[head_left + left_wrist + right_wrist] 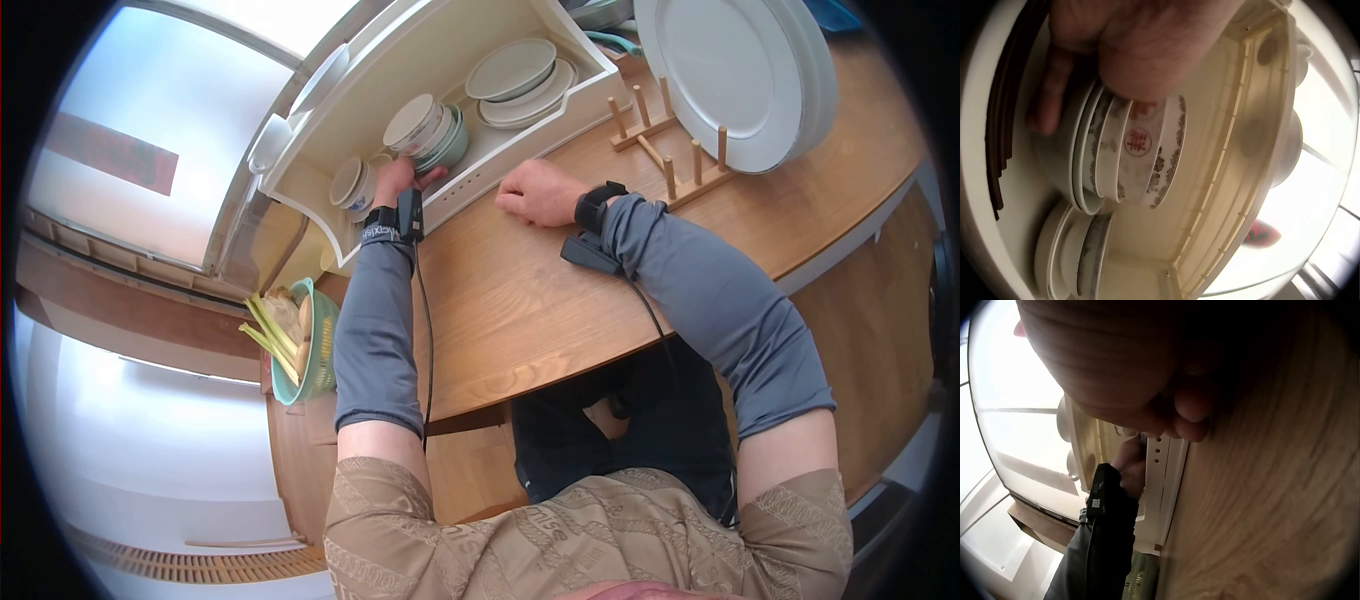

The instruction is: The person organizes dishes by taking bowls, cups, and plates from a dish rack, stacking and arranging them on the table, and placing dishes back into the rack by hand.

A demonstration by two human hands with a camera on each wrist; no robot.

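My left hand (395, 181) reaches into the cream shelf and grips a stack of bowls (429, 131). White patterned bowls (1143, 150) in the stack have a grey floral band and a red character. Pale green bowls (1089, 153) form the lower part. One finger (1050, 97) curves beside the stack's underside in the left wrist view; the other fingers are mostly hidden. My right hand (541, 193) rests on the wooden table in front of the shelf, fingers loosely curled and holding nothing.
Smaller bowls (347, 182) stand left of the stack, and plates (512, 82) lie to its right inside the shelf (590, 85). A wooden peg rack (655, 155) and large white plates (735, 75) are at the right. A green basket (322, 345) of vegetables stands left.
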